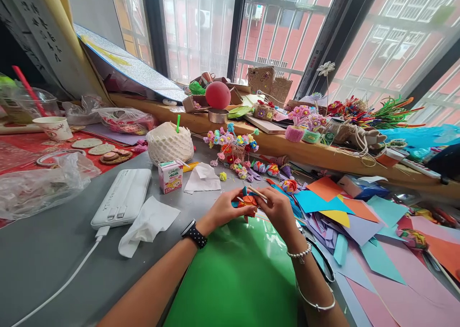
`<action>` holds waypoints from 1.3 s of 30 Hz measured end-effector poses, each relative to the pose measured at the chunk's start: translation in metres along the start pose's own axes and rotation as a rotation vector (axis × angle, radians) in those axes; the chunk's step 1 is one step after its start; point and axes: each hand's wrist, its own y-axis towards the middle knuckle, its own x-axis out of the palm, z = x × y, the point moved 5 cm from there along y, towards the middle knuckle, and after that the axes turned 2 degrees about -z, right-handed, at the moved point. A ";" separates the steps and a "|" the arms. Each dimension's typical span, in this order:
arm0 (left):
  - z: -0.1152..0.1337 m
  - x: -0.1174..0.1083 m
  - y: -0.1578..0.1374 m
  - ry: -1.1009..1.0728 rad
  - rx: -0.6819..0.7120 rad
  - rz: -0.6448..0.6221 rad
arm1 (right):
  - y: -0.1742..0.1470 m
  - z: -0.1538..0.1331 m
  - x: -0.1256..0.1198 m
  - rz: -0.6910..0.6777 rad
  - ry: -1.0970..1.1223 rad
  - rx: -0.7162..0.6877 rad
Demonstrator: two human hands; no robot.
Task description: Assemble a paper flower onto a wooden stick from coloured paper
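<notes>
My left hand (227,205), with a dark dotted watch strap at its wrist, pinches a small folded paper piece (247,201) in orange with blue parts. My right hand (276,211), wearing a beaded bracelet, closes its fingers on a thin wooden stick (256,191). The stick's end lies at the paper piece; the fingers hide part of both. Both hands are above the far edge of a glossy green sheet (240,274). Just beyond them are a multicoloured paper ball (289,186) and a bunch of small colourful flowers (233,147).
Coloured paper sheets (381,260) are heaped on the right. To the left lie a white power bank (124,195) with a cable, crumpled tissue (149,226), a small drink carton (170,177) and a peeled coconut (168,144). A wooden ledge (268,135) holding crafts runs along the windows.
</notes>
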 end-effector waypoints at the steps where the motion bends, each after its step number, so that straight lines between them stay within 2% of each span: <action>1: 0.000 0.000 0.000 0.011 0.000 0.003 | 0.000 -0.001 0.000 0.004 -0.018 -0.002; 9: -0.002 -0.001 0.000 0.065 0.002 0.035 | -0.003 -0.005 0.006 -0.017 -0.175 0.001; 16: 0.001 0.001 -0.001 -0.050 0.023 -0.030 | -0.003 0.001 -0.004 0.076 -0.039 0.013; 20: -0.002 0.003 0.000 -0.048 0.006 -0.023 | -0.002 0.002 -0.004 0.063 -0.009 0.013; 28: -0.004 0.003 0.000 -0.034 0.016 -0.010 | -0.004 -0.003 0.001 0.074 -0.124 0.008; 32: 0.002 0.004 -0.001 -0.094 0.009 -0.076 | -0.004 -0.002 0.001 0.099 -0.138 0.017; 35: 0.004 0.005 -0.001 -0.143 -0.008 -0.114 | -0.003 -0.001 -0.002 0.111 -0.107 0.036; 39: 0.002 0.002 0.000 -0.182 -0.016 -0.085 | -0.002 0.003 -0.005 0.059 0.024 0.097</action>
